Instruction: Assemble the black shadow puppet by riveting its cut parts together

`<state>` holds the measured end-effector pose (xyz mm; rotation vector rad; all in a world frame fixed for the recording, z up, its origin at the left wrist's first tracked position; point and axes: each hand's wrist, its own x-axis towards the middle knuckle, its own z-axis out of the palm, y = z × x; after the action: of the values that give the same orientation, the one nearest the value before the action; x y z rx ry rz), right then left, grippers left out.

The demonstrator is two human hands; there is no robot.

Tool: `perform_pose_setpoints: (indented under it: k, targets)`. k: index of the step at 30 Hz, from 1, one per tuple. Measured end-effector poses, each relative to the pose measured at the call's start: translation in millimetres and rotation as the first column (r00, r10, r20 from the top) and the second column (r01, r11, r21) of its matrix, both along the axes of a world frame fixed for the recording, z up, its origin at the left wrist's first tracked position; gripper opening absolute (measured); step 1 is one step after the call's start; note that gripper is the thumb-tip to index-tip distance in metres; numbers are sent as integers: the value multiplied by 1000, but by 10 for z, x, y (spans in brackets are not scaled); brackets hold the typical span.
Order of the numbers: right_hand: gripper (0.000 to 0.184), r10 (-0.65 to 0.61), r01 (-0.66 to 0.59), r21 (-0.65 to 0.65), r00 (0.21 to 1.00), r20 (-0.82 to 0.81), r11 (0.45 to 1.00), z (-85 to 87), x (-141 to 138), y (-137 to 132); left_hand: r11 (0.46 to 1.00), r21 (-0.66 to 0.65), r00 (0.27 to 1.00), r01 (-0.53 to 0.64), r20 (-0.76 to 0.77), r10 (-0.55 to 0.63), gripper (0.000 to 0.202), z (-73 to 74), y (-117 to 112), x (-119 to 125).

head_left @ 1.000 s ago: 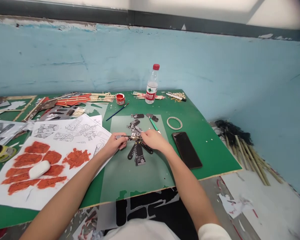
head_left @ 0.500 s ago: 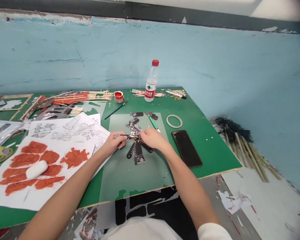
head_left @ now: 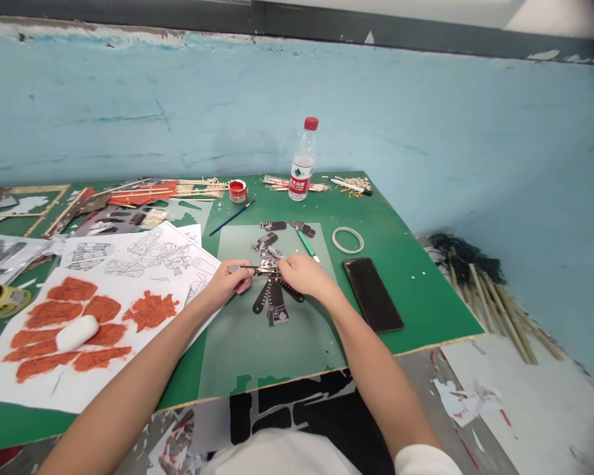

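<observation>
A jointed black-and-white cut-out figure [head_left: 277, 305] lies between my hands, its dark limb pieces fanning out toward me. My left hand [head_left: 231, 280] is closed in a pinch on a thin dark tool [head_left: 247, 267], whose metallic end reaches across the middle of the figure; its exact kind is too small to make out. At the figure's upper body, my right hand [head_left: 301, 270] is closed with fingertips pressed on it, partly covering it. Loose black cut-out pieces [head_left: 273, 225] rest just beyond. A green-handled craft knife [head_left: 305, 244] lies close behind my right hand.
A translucent sheet [head_left: 228, 356] lies beneath the figure on the green table [head_left: 426, 310]. To the right are a phone [head_left: 373, 294] and a tape ring [head_left: 348, 240]. Farther back stand a water bottle [head_left: 301, 171] and a red paint jar [head_left: 237, 191]. Painted paper [head_left: 143, 382] covers the left.
The whole view has shifted slightly, so everything sits a little farther right. Both hands keep their hold on the tool and the figure, with hardly any visible movement.
</observation>
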<state>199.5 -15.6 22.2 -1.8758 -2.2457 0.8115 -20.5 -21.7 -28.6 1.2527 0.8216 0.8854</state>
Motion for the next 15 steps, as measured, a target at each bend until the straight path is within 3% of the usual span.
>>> perform_pose_setpoints:
  k: [9, 15]
  targets:
    - [48, -19, 16, 74, 999, 30, 997, -57, -9, -16, 1000, 4, 997, 24, -68, -24, 29, 58, 0, 18]
    - [54, -15, 1, 147, 995, 95, 989, -84, -12, -98, 997, 83, 990, 10, -140, 2, 34, 64, -44, 29]
